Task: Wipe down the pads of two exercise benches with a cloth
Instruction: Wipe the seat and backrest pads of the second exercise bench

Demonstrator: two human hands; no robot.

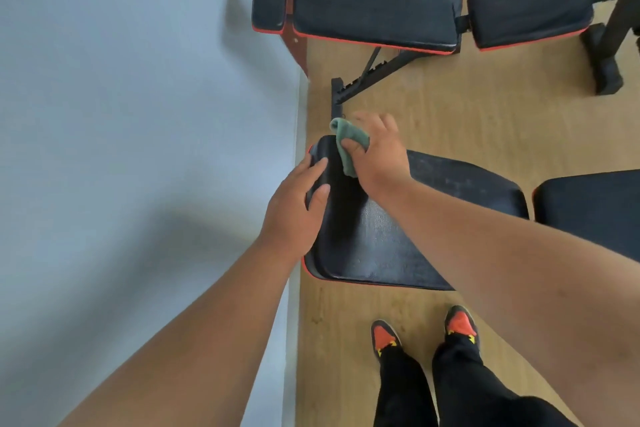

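Cloth (348, 144): small green rag, bunched, centre of frame, at the far left end of the near bench's pad (381, 239). Looks soft, light, limp, so it should fold over the pad edge with no resistance. Best held as a wad under the palm with the fingers spread across it, not pinched by a corner; a loose tail would just drag.

Right hand (375, 152): thumb and fingers curled round the cloth, pressing it onto the pad's upper-left corner. Part of the cloth sticks out beyond the fingers at the top.

Left hand (294, 208): flat, fingers straight, resting on the pad's left edge just beside the right hand, holding nothing. Probably bracing the bench.

Pad: black vinyl-type cover, red piping along the lower edge, slight sheen. Likely firm foam, smooth and a bit slippery, so the cloth should glide; pressure needs to come from the palm. The bench itself looks heavy enough to stay put.

A second pad section (588, 211) sits at mid right, separated by a gap.

Second bench (374, 7) is in the upper centre, well apart, three black pads with red trim, no hand on it; judged not yet reached.

Wood floor (485, 121) beneath, grey wall (138, 114) on the left, the person's orange-and-black shoes (386, 336) at the bottom.
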